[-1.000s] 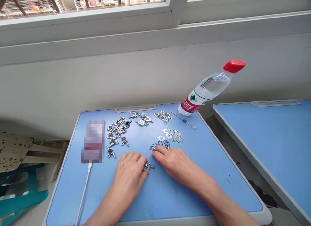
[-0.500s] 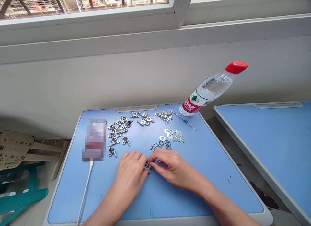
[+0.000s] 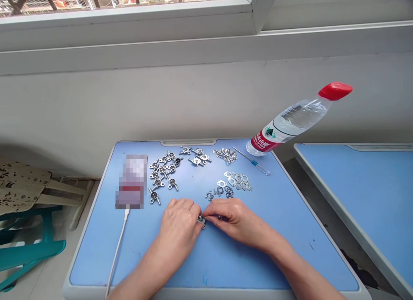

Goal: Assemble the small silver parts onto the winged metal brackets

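Observation:
My left hand (image 3: 181,218) is closed on a small metal fitting (image 3: 201,221) with a round centre, low over the blue table. Against that fitting, my right hand (image 3: 237,218) pinches with thumb and forefinger; whatever is between those fingertips is too small to make out. Beyond my hands lie black rubber rings (image 3: 229,191), tiny screws (image 3: 209,196) and flat oval metal plates (image 3: 240,181). To the left, several similar metal fittings (image 3: 162,170) with dark round centres are grouped. Further back are more fittings (image 3: 196,161) and a pile of small metal parts (image 3: 225,155).
A screwdriver (image 3: 254,162) with a clear handle lies at the back right, near a red-capped water bottle (image 3: 284,125). At left is a phone (image 3: 131,181) with a white cable (image 3: 116,257). A second blue table (image 3: 361,184) stands to the right, a teal stool (image 3: 35,248) to the left.
The camera view has shifted, so everything sits a little further right. My hands stay together at the fitting, with only slight finger movement.

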The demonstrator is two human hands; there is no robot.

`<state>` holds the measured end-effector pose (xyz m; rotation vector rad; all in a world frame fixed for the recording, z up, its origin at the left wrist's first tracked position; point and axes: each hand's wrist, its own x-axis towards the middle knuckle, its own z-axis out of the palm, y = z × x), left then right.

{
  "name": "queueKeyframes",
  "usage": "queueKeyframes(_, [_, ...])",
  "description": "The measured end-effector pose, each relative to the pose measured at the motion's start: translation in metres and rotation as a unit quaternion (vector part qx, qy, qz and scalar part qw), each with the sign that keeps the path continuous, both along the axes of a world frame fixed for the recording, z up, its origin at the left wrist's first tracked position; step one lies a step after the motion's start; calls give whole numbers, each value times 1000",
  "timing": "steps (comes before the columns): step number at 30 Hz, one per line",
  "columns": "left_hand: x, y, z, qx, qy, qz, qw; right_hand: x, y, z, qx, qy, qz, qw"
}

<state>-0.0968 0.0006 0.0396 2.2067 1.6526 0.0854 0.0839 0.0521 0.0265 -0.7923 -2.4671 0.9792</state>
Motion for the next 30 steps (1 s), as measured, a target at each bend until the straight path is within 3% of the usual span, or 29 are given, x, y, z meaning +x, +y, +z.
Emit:
queueKeyframes(17, [0,0,-3,8,1,1,1000,4,-5,-3,228,-78,22,970])
queueKeyframes(30, [-1,-2,-8,35,-5,-9,999,-5,-23,11,435,-158,28,886])
